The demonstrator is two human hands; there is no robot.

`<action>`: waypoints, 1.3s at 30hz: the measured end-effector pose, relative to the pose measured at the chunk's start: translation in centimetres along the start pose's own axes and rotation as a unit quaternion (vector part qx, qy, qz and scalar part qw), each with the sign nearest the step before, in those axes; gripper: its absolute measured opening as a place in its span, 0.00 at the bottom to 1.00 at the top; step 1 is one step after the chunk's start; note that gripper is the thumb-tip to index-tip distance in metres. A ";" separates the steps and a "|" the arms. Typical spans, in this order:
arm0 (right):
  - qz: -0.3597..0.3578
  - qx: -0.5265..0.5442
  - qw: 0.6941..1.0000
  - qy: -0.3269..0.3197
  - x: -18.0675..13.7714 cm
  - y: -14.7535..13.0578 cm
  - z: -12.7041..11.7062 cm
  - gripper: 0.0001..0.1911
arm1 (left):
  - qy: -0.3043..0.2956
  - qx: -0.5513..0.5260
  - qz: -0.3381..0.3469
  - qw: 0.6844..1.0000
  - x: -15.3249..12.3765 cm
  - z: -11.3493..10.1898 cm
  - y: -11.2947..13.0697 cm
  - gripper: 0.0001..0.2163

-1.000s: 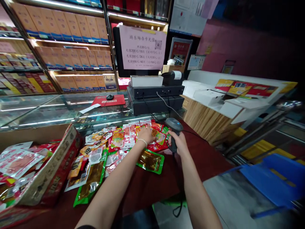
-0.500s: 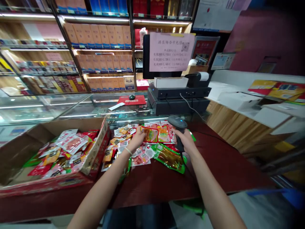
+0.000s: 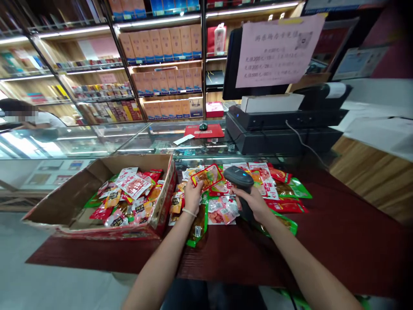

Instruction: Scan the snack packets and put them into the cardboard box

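Counter [image 3: 335,245] has bare dark-red room right of the packet pile [image 3: 222,210] and along its front edge, while one cardboard box [image 3: 162,215] crowds the left side. From where I'm standing it's one scanner [image 3: 238,176] and way too many packets to count. Left hand [image 3: 192,197] is pinching one red-edged packet [image 3: 210,176] by its near-left end, its far end angled up past the fingers, and right hand [image 3: 254,204] is wrapped snugly round the scanner's handle.

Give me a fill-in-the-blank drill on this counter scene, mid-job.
The right hand grips a handheld barcode ____.
The left hand holds a packet; a pale band circles its ____.
A cardboard ____ left of the hands holds packets.
The mouse rests on a mat coloured ____.
Words: scanner; wrist; box; red.
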State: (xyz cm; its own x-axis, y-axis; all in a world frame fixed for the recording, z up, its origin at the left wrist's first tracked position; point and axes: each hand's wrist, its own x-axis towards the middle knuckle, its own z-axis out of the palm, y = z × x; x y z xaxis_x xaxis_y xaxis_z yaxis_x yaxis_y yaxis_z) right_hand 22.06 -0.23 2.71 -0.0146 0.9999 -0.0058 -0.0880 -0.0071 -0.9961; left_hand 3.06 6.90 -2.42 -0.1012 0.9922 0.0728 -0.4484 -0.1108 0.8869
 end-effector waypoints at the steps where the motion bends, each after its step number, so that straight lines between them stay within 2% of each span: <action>1: 0.008 -0.004 1.000 -0.002 -0.1 0.2 0.1 0.17 | -0.008 -0.018 -0.021 1.000 0.0 -0.1 0.0 0.16; 6: 0.022 -0.069 0.997 -0.003 -0.1 0.9 0.5 0.18 | -0.059 -0.148 -0.096 0.983 0.2 -0.4 0.4 0.15; 9: -0.013 -0.118 0.993 0.014 0.1 1.2 0.9 0.18 | -0.076 -0.178 -0.118 0.974 0.3 -0.4 0.7 0.14; 19: -0.051 -0.130 0.990 -0.012 -0.4 0.6 1.5 0.19 | -0.074 -0.090 -0.128 0.985 0.1 -0.3 0.8 0.20; 25: -0.056 -0.139 0.989 -0.012 -0.5 0.7 1.5 0.16 | -0.078 -0.121 -0.118 0.983 0.4 0.0 0.5 0.22; 30: -0.051 -0.121 0.991 -0.001 -0.4 0.9 1.3 0.18 | -0.052 -0.081 -0.116 0.988 0.1 -0.1 0.1 0.24; 34: -0.014 -0.082 0.997 -0.004 -0.4 0.7 0.8 0.16 | -0.044 -0.030 -0.074 0.996 -0.2 0.1 -0.3 0.22; 37: -0.019 -0.041 0.999 0.013 -0.6 -0.1 0.3 0.17 | -0.041 0.065 0.006 0.997 -0.5 0.2 -0.3 0.16; 39: -0.037 -0.017 0.999 0.029 -0.6 -0.8 -0.2 0.18 | -0.029 0.159 0.065 0.985 -0.8 0.3 0.1 0.12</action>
State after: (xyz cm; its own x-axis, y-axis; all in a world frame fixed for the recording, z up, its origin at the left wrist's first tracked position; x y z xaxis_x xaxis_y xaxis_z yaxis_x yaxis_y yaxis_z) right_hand 22.32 -0.86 3.45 0.0489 0.9968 0.0632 -0.0536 0.0658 -0.9964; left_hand 3.38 6.15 -2.24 -0.0835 0.9734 0.2132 -0.1326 -0.2229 0.9658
